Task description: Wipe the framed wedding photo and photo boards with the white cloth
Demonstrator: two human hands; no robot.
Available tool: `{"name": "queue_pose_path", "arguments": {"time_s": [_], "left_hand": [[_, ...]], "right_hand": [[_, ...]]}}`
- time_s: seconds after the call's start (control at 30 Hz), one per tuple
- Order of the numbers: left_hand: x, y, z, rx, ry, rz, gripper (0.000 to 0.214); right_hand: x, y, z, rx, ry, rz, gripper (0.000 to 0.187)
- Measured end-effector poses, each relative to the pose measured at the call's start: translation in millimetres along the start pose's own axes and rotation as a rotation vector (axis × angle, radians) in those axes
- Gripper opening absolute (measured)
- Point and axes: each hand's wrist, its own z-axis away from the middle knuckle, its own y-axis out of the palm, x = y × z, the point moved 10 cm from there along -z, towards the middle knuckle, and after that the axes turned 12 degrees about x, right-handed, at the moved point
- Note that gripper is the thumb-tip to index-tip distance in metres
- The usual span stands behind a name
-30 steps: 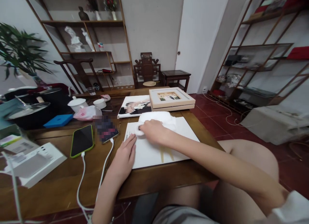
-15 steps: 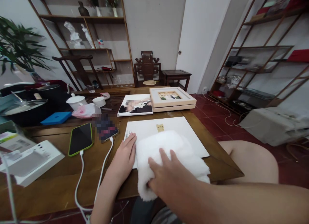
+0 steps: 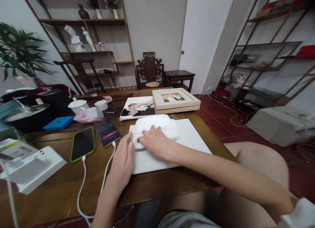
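Note:
A folded white fluffy towel (image 3: 167, 123) lies on the far left part of a flat white board (image 3: 193, 141) on the wooden table. My right hand (image 3: 157, 142) presses down on the towel with curled fingers gripping its near side. Along the board's left edge rests my left hand (image 3: 123, 160), its fingers stretched out and pointing away from me, the tips close to the towel. The board's far left corner and the small gold mark on it are covered by the towel.
Beyond the board lie a photo panel (image 3: 137, 107) and stacked pale frames (image 3: 176, 105). To the left are two phones, one green-edged (image 3: 83, 144), with white charging cables (image 3: 85, 185). A white box (image 3: 36, 169), a blue box (image 3: 58, 123) and pots (image 3: 27, 114) stand farther left.
My right hand has pushed the towel away from me and to the left across the board, uncovering the board's near part. My left hand stays at the left edge.

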Motion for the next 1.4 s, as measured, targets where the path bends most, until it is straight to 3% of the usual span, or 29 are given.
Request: {"name": "queue_pose_path", "arguments": {"time_s": [0.2, 0.37, 0.5, 0.7, 0.87, 1.0, 1.17, 1.4], "left_hand": [[11, -1.0, 3, -0.049, 0.015, 0.288, 0.055], [3, 7.8, -1, 0.046, 0.023, -0.002, 0.050], [-2, 20.5, -4, 0.149, 0.090, -0.168, 0.045], [-4, 29.2, -5, 0.208, 0.139, -0.286, 0.042], [-9, 27.1, -6, 0.193, 0.155, -0.289, 0.039], [-8, 25.8, -6, 0.176, 0.159, -0.290, 0.039], [-4, 26.5, -5, 0.185, 0.146, -0.302, 0.040], [-3, 25.7, -5, 0.180, 0.150, -0.290, 0.037]], "right_hand": [[55, 5, 47, -0.032, -0.222, 0.029, 0.020], [65, 12, 88, 0.039, -0.346, 0.019, 0.009], [29, 14, 77, 0.004, -0.183, -0.016, 0.014], [-26, 2, 19, 0.022, -0.027, -0.091, 0.027], [-14, -17, -33, 0.023, -0.138, -0.126, 0.023], [-3, -23, -57, 0.022, -0.163, -0.128, 0.027], [-27, -18, -48, 0.035, -0.129, -0.125, 0.027], [-110, 16, 15, 0.082, 0.046, -0.114, 0.031]]}}
